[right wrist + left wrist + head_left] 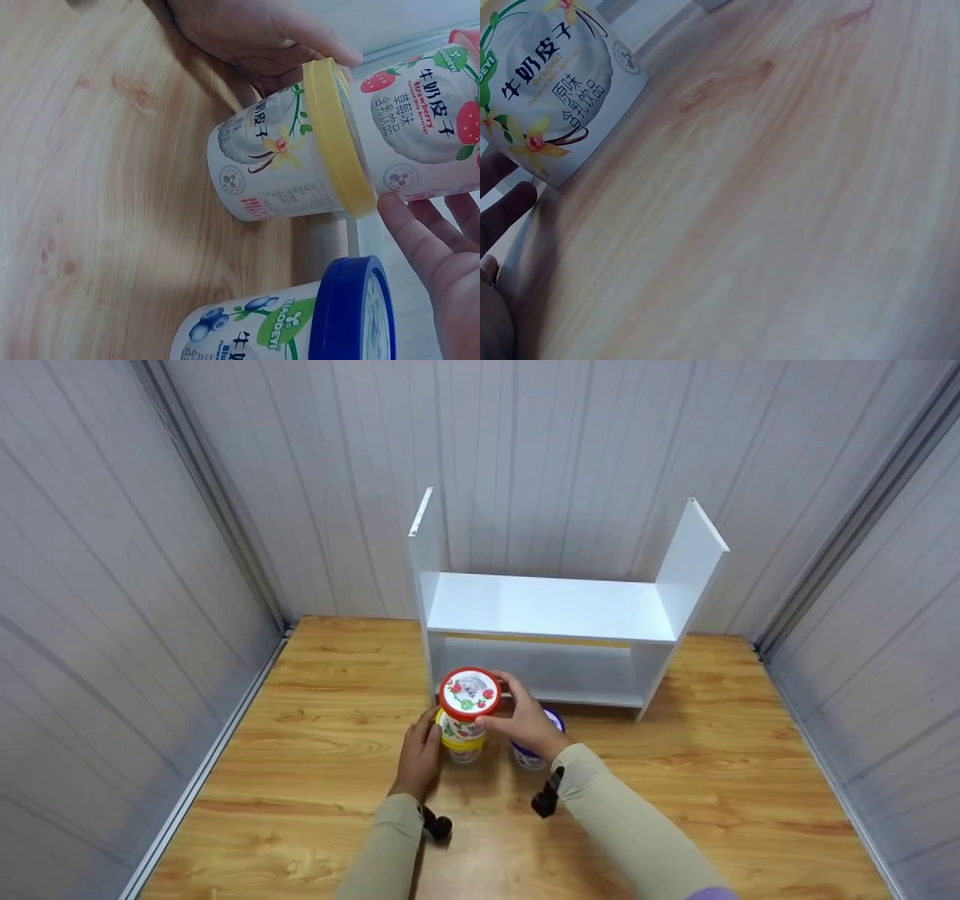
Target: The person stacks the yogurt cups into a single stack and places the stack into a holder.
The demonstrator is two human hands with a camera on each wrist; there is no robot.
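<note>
Head view: right hand (525, 724) pinches the red-lid tub (469, 694) stacked on the yellow-lid tub (461, 739), near the surface's middle; left hand (420, 757) curls round the lower one. Probably light, smooth plastic, tippy; grip sidewalls under the rims.

Printed paper tubs: three are standing on the table.
- Red-lidded strawberry tub (469, 693): one, sitting on top of another tub.
- Yellow-lidded vanilla tub (289, 161): one, sitting underneath the red-lidded one.
- Blue-lidded blueberry tub (300, 322): one, standing just beside the stack.

White two-tier open wooden shelf units (551, 611): one is standing at the back.

Light wooden tabletops (300, 750): one is lying under everything.

Bare hands: two are showing, a left hand (420, 754) and a right hand (525, 724).
</note>
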